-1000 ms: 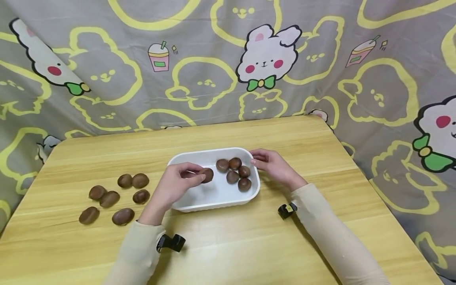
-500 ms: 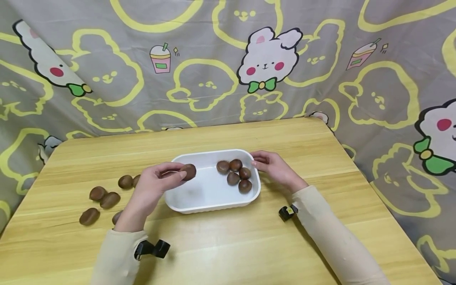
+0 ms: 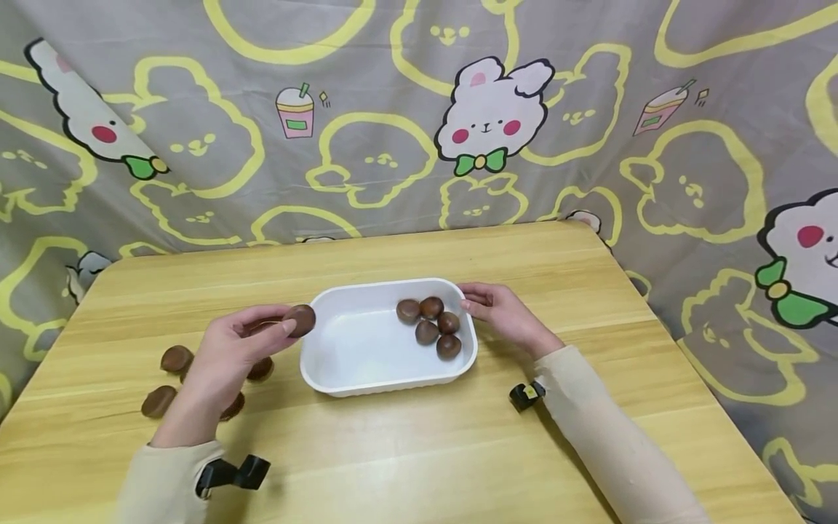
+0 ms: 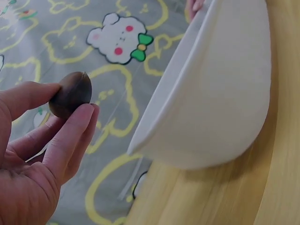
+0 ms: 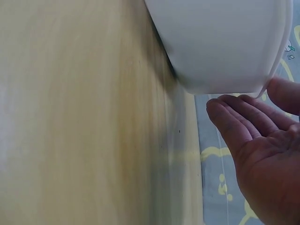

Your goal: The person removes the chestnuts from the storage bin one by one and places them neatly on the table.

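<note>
My left hand (image 3: 219, 354) pinches a brown chestnut (image 3: 301, 320) between thumb and fingertips, just outside the left end of the white tray (image 3: 366, 386). In the left wrist view the chestnut (image 4: 71, 95) shows its pointed tip, with the tray's wall (image 4: 211, 103) to the right. Several chestnuts (image 3: 427, 332) lie together in the tray's right half. At the tray's right end is my right hand (image 3: 500, 313). The right wrist view shows that hand (image 5: 262, 145) with its thumb at the rim and its fingers extended along the outer wall.
More chestnuts (image 3: 159, 401) lie on the wooden table (image 3: 406, 458) at the left, some partly hidden behind my left hand and wrist. A patterned grey cloth (image 3: 373, 182) hangs behind the table.
My left hand has moved left, carrying the chestnut from over the tray's inside to beyond its left rim. My right hand has stayed at the tray's right end.
</note>
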The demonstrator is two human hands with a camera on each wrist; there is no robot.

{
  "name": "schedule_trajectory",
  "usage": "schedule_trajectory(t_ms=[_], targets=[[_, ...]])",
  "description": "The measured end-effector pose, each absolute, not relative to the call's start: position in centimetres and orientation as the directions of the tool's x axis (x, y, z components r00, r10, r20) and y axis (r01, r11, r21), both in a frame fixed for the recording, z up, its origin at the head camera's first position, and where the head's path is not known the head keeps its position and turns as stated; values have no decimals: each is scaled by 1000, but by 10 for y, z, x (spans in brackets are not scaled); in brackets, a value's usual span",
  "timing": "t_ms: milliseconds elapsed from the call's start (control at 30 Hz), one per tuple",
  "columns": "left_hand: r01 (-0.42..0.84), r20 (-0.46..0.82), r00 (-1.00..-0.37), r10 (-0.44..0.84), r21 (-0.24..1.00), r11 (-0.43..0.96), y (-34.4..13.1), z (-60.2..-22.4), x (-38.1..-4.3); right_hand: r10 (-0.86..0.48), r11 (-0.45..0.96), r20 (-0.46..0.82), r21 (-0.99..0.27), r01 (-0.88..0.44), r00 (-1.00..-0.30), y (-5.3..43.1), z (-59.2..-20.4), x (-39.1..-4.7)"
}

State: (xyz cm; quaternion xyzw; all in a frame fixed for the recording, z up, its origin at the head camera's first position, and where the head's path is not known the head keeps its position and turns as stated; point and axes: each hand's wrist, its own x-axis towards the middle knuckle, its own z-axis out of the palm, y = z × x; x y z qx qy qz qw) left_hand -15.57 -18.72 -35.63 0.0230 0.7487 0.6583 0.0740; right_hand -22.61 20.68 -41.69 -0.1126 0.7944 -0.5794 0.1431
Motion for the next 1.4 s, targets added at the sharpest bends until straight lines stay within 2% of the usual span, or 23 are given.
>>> schedule_trajectory(t_ms=[333,800,1033,1167,1400], targets=[[-48,-44,-996,74,998,-47,-223,-364,-143,-345,293,-93,-956,-13,-934,203,-417,-223],[-88,-94,-995,-15,974,-208,-282,-371,-123,-386,266,-58,-963,-51,-921,201,-415,-223],[-9,-38,-995,-89,953,-303,-318,-377,-118,-379,279,-56,-959,-56,-924,203,-416,-224],[15,-31,-989,-142,949,-314,-339,-383,-115,-362,296,-47,-953,-67,-931,205,-416,-224],[-34,-84,-971,-224,975,-218,-369,-400,-108,-348,304,-46,-950,-66,-936,207,-414,-224]])
